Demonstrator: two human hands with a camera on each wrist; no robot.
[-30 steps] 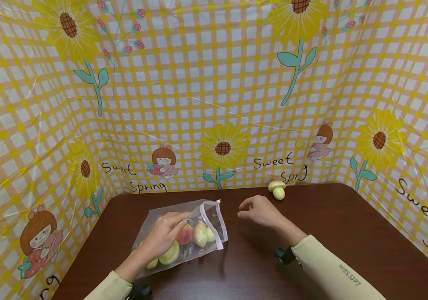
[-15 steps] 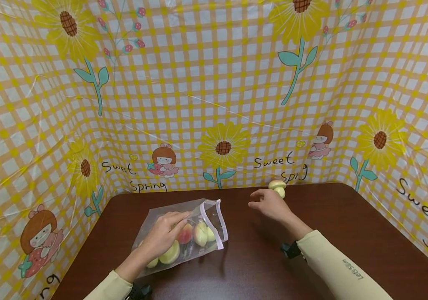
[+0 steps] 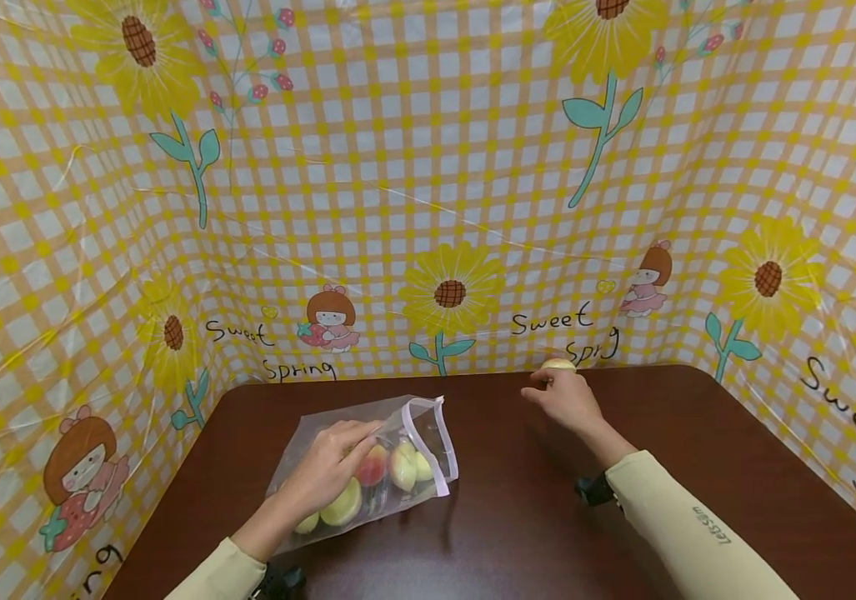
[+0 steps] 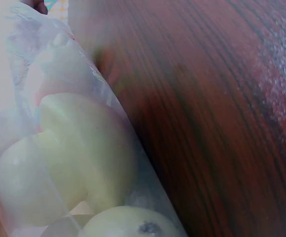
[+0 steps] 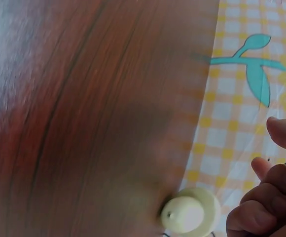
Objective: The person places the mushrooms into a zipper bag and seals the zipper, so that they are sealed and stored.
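Observation:
A clear zip bag [image 3: 449, 446] lies on the table with its white-edged mouth facing right. Inside it are a red-yellow peach [image 3: 372, 465], a pale pear-like piece [image 3: 402, 467] and rounded yellow-green pieces [image 3: 342, 503]. My left hand [image 3: 328, 468] rests on top of the bag, fingers extended across the film. In the left wrist view, pale green pieces [image 4: 89, 153] show through the plastic. By the back edge sits a pale toy mushroom [image 3: 558, 364], seen stem-end on in the right wrist view [image 5: 185, 215]. My right hand [image 3: 568, 400] hovers at it, fingers loosely bent, partly covering it.
The dark brown wooden table [image 3: 503, 517] ends at the back against a yellow checked cloth wall [image 3: 367, 250]. The same cloth rises at both sides. Each wrist carries a black strapped device [image 3: 594, 490].
My right hand has moved right and toward the back, reaching the mushroom and covering its stem. The left hand and bag have stayed in place.

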